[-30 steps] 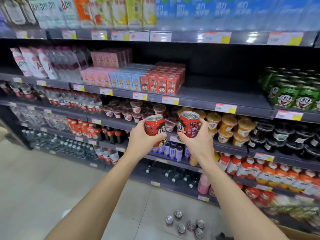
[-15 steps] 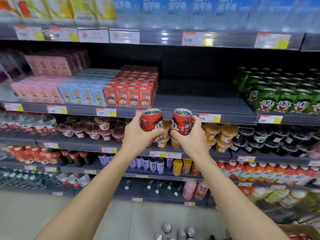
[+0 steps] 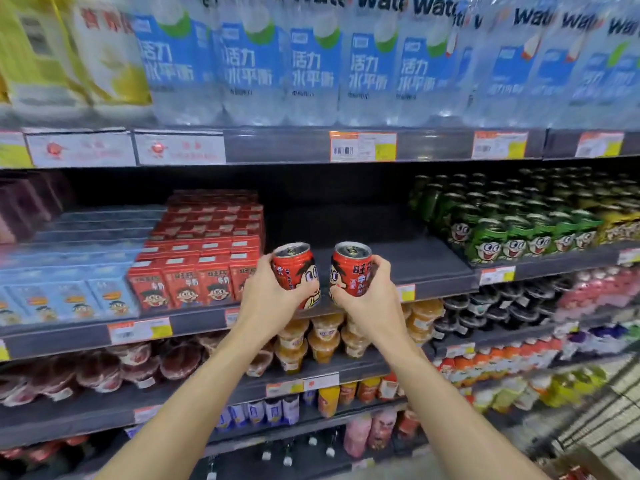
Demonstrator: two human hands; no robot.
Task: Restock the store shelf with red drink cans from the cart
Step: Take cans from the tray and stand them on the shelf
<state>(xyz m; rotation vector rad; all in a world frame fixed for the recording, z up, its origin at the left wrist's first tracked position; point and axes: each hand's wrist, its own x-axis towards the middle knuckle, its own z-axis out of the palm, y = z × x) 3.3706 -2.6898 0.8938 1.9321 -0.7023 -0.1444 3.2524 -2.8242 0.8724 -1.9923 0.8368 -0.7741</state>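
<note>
Cans, red, 2 in hand, both upright with tops showing. Left can: gripped by the left hand, fingers wrapped round the lower body. Right can: gripped by the right hand, fingers curled over its side and thumb beneath. The 2 cans sit near each other, apart, held at the front edge of the shelf.

Destination, as judged: the bare dark stretch of that shelf, between the red cartons to the left and the green cans to the right. The cans are held level with this gap and upright, probably so they can be set down standing without turning. Neither can rests on the shelf yet.

Other stock: water bottles on the tier above; fruit cups on the tier below, directly under the hands.

Cart: wire side visible at lower right; contents too blurred to list.

Step in hand: placing; both cans remain to be set down.
</note>
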